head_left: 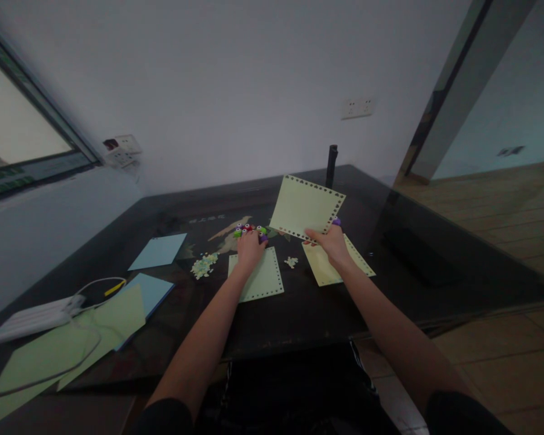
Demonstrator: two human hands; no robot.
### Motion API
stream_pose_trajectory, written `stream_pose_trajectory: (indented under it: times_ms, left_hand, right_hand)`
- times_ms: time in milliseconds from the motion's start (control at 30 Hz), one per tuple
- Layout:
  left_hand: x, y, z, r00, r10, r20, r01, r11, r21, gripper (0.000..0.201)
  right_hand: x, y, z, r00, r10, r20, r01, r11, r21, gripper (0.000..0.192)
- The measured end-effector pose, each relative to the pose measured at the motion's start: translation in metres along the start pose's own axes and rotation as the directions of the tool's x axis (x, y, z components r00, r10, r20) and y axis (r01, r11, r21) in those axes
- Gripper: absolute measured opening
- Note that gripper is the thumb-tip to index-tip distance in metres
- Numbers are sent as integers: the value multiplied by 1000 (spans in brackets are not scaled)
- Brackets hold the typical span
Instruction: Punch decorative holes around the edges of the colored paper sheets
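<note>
In the head view my right hand (330, 241) pinches the lower right edge of a pale green sheet of paper (304, 206), raised and tilted above the table. Small punched holes line most of its border. Behind that hand a purple piece with an eye (336, 222) shows partly. My left hand (250, 243) has its fingers curled over a cluster of small colourful craft punches (243, 229) with googly eyes; its fingertips are partly hidden. Under my left wrist lies another green sheet with a punched edge (265, 279). A yellowish punched sheet (324, 273) lies below my right hand.
Paper cut-outs form a pile (204, 266) at left and a smaller heap (291, 262) between the sheets. Blue paper (158, 251), green sheets (81, 338) and a white power strip (34, 320) with a cable lie left. A black upright object (331, 164) stands at the back.
</note>
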State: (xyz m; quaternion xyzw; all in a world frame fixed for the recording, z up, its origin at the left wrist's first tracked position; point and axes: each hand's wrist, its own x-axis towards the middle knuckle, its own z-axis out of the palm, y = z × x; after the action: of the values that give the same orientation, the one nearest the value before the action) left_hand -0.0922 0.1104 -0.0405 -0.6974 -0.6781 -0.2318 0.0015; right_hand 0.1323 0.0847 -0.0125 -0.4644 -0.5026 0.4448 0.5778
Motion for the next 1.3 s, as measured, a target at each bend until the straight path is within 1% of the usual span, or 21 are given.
stream_pose_trajectory:
  times_ms: [67, 100, 133, 167, 200, 233, 267, 300, 333, 367, 400, 500, 567, 633, 700, 767, 867, 933, 1033, 1133, 1300]
  left_hand:
    - [1, 1, -4, 999, 3, -37, -9, 984, -179, 30]
    - [2, 3, -6, 999, -7, -38, -5, 950, -312, 31]
    - [2, 6, -8, 999, -26, -20, 14, 883, -469, 31]
    - [1, 9, -10, 999, -47, 23, 51, 772, -633, 31]
    - [-1, 13, -11, 994, -64, 84, 105, 618, -779, 31]
    - [-4, 17, -13, 986, -71, 152, 168, 434, -885, 31]
    - [-7, 21, -14, 974, -65, 216, 225, 254, -941, 32]
    - [-12, 24, -14, 962, -60, 266, 271, 102, -957, 31]
    - [-17, 28, -15, 949, -53, 312, 311, -14, -950, 31]
    - [-22, 30, -14, 935, -50, 351, 345, -99, -933, 32]
    - [-27, 33, -14, 922, -51, 385, 372, -166, -913, 33]
    - [-38, 37, -13, 885, -51, 463, 430, -297, -853, 28]
    - [-42, 37, -13, 869, -50, 491, 451, -324, -831, 20]
    - [-45, 38, -13, 862, -43, 504, 471, -295, -831, 18]
    - [-46, 38, -15, 867, -28, 498, 479, -232, -847, 19]
    - [-48, 40, -16, 885, -13, 466, 460, -144, -876, 20]
    - [-51, 44, -19, 909, -3, 417, 417, 0, -909, 23]
    - [-52, 46, -20, 916, -13, 401, 402, 47, -915, 26]
    - [-52, 48, -22, 931, -26, 365, 366, 72, -928, 26]
    - [-51, 48, -23, 947, -5, 320, 319, 86, -944, 27]
    - [-50, 48, -23, 954, -11, 298, 298, 7, -954, 31]
  right_hand:
    - [1, 1, 0, 1000, 1, -1, -1, 1000, 4, 36]
    - [1, 1, 0, 1000, 3, -2, -3, 1000, 8, 37]
    - [1, 1, 0, 1000, 6, -3, -6, 1000, 11, 38]
    - [1, 2, -1, 1000, 6, -4, -6, 1000, 15, 39]
    - [1, 2, -1, 1000, 6, -7, -6, 1000, 19, 40]
    - [2, 2, -1, 1000, 6, -12, -6, 1000, 21, 41]
    - [2, 2, -1, 1000, 6, -20, -5, 1000, 25, 41]
    - [2, 2, -1, 1000, 6, -29, -5, 1000, 29, 42]
    - [2, 3, -1, 999, 7, -35, -6, 999, 35, 42]
    - [2, 3, -1, 999, 8, -39, -6, 999, 39, 41]
    - [2, 4, 0, 999, 8, -41, -6, 999, 43, 40]
    - [2, 3, 0, 999, 5, -35, -4, 999, 35, 39]
    - [2, 0, -1, 999, 5, -32, -4, 1000, 26, 38]
    - [2, -5, -3, 1000, -1, -23, 2, 1000, 12, 36]
    - [2, -9, -7, 1000, -14, -17, 14, 1000, -1, 33]
    - [1, -10, -10, 1000, -23, -13, 23, 1000, -6, 32]
    - [-1, -1, -12, 1000, -7, -28, 8, 999, 32, 34]
    - [-3, 7, -12, 1000, 2, -31, 0, 998, 61, 38]
    - [-3, 16, -13, 999, -23, -26, 24, 998, 55, 41]
    - [-3, 17, -14, 999, -39, -10, 39, 999, -17, 41]
    - [-5, 9, -14, 996, -88, 14, 88, 993, -84, 39]
